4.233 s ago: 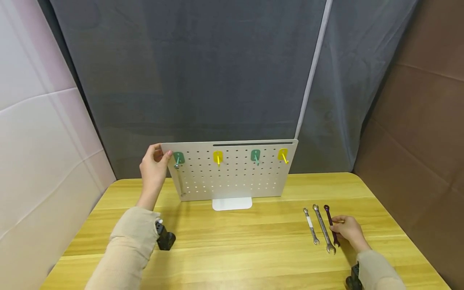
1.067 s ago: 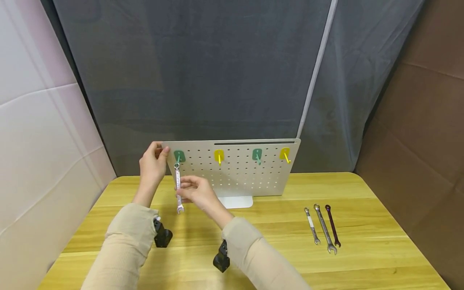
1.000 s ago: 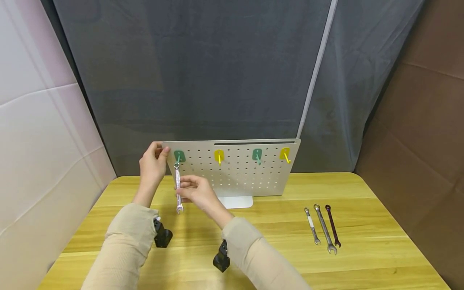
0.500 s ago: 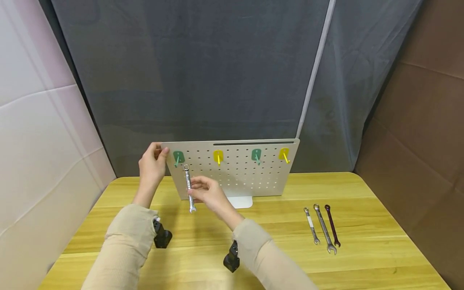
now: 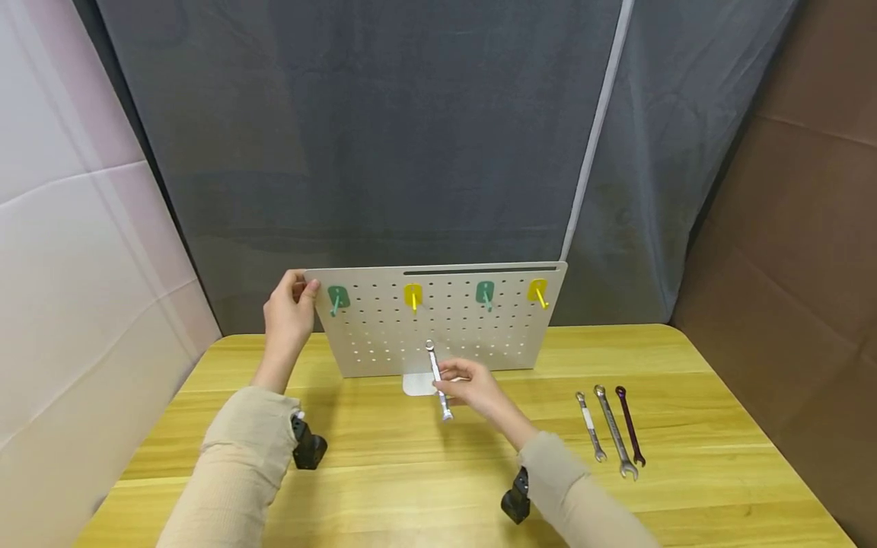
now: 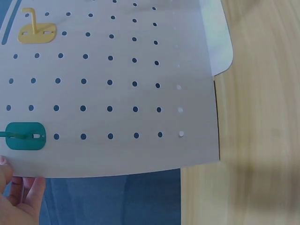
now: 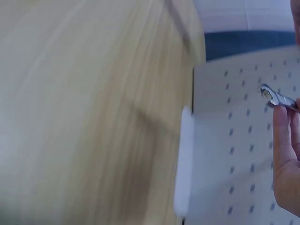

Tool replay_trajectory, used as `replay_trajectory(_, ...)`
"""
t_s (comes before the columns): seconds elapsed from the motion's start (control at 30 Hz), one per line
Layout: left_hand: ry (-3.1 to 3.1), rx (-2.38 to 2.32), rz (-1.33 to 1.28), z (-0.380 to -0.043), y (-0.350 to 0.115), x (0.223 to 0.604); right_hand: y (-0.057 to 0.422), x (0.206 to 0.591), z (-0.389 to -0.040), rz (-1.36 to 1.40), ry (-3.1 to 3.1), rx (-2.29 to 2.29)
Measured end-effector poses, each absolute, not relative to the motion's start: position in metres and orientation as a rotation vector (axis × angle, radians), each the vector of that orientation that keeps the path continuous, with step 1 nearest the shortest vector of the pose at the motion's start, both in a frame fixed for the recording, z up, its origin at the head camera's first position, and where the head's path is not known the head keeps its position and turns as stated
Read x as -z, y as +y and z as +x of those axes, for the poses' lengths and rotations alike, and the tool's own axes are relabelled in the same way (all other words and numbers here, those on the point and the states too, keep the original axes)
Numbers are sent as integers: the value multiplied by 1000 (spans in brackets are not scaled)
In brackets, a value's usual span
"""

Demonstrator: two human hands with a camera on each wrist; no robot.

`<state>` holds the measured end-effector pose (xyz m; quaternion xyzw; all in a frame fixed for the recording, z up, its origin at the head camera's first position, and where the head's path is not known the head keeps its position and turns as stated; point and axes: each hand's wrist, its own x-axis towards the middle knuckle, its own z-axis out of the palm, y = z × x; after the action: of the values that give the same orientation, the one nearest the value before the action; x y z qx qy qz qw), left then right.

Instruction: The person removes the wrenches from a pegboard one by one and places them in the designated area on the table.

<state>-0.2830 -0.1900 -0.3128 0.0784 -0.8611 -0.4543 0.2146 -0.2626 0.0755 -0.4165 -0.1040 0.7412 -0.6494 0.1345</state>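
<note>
My left hand (image 5: pixel 289 316) pinches the upper left corner of a white pegboard (image 5: pixel 445 335) between thumb and fingers. In front of the board's lower middle, my right hand (image 5: pixel 476 387) pinches a silver combination wrench (image 5: pixel 436 373) by its shank, ring end up. The right wrist view shows the wrench's open end (image 7: pixel 271 95) sticking out past the fingers. Green hooks, left (image 5: pixel 338 297) and right (image 5: pixel 485 292), and yellow hooks, left (image 5: pixel 413 295) and right (image 5: pixel 537 291), line the board's top; nothing hangs on them.
On the wooden table (image 5: pixel 384 487), to the right, lie a small wrench with a white band (image 5: pixel 590 426), a larger silver wrench (image 5: pixel 615 431) and a dark purple wrench (image 5: pixel 629 425). The board's white foot (image 5: pixel 416 384) juts forward. A grey curtain (image 5: pixel 411 137) hangs behind.
My right hand first left the purple wrench, then gripped the silver wrench at the left green hook. It came off and has moved right and down. The left hand stays at the corner.
</note>
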Motion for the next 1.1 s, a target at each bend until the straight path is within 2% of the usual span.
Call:
replay_trajectory(0.27, -2373, 1261, 205, -283, -189, 315, 154, 432, -255, -272, 2203, 1789)
replay_trajectory(0.73, -2365, 1261, 202, -283, -188, 316, 285, 431, -245, -17, 2349, 1606)
replay_trajectory(1.1, -2370, 1254, 205, -283, -189, 314, 343, 436, -240, 233, 2513, 1400)
